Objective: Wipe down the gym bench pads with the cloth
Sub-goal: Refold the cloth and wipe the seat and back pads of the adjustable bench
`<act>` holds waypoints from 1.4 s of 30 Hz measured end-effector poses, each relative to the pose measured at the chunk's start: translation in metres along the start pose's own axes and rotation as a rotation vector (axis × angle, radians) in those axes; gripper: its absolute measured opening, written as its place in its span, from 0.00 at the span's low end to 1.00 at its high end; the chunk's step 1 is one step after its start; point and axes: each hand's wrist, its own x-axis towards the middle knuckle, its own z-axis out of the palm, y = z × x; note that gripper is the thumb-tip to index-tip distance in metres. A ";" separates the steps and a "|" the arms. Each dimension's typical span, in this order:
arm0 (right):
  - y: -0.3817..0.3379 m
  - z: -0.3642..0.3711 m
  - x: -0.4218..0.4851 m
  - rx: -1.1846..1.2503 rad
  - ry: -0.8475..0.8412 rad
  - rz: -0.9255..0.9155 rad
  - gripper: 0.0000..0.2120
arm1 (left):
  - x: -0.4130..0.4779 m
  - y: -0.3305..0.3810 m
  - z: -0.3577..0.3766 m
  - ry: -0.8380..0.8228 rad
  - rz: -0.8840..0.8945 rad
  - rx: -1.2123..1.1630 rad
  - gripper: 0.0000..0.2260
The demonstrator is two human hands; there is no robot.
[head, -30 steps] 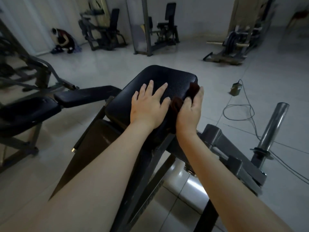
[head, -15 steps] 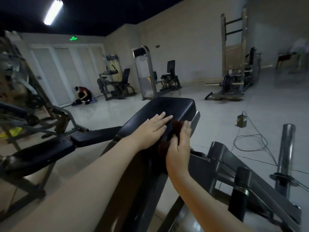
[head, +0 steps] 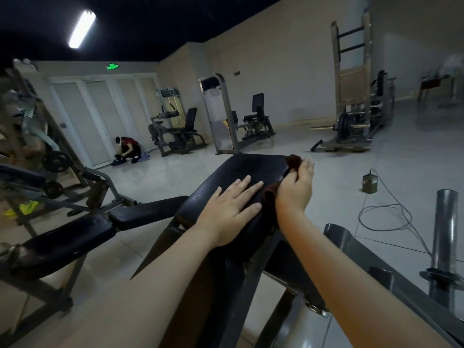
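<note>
Right hand [head: 295,190] now sits farther up the pad's [head: 251,169] right edge than 0.5 s ago. Cloth [head: 294,160] under my fingers reaches the far right corner. My view is higher than 1 s ago; ceiling light [head: 81,28] now in frame.

A gym: weight machines [head: 233,121] with padded seats stand on a pale tiled floor [head: 288,146], with a loaded plate rack [head: 351,121] beyond.

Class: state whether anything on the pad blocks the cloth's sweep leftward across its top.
Yes: the left hand lies flat on the pad, right beside the cloth that the right hand holds. The pad's far end is bare.
</note>
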 end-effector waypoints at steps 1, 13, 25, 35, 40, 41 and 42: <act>-0.001 0.000 0.007 0.007 0.006 0.017 0.23 | 0.000 0.000 0.000 0.001 -0.006 -0.005 0.28; 0.011 -0.020 -0.127 0.021 -0.223 -0.109 0.27 | -0.001 0.001 -0.001 -0.004 -0.007 0.002 0.21; 0.005 -0.002 -0.001 -0.066 -0.021 0.031 0.24 | -0.001 0.002 0.001 0.012 -0.002 -0.055 0.25; 0.002 -0.013 -0.081 -0.031 -0.097 -0.017 0.25 | 0.001 0.001 0.002 0.018 -0.004 -0.008 0.21; 0.011 -0.016 -0.139 0.042 -0.165 -0.069 0.26 | 0.001 0.004 0.000 0.028 -0.015 -0.014 0.21; 0.010 -0.014 -0.131 0.047 -0.145 -0.055 0.26 | 0.001 0.004 0.000 0.027 -0.014 -0.014 0.21; 0.008 -0.012 -0.120 0.044 -0.120 -0.042 0.25 | 0.002 0.003 0.000 0.024 -0.013 -0.014 0.21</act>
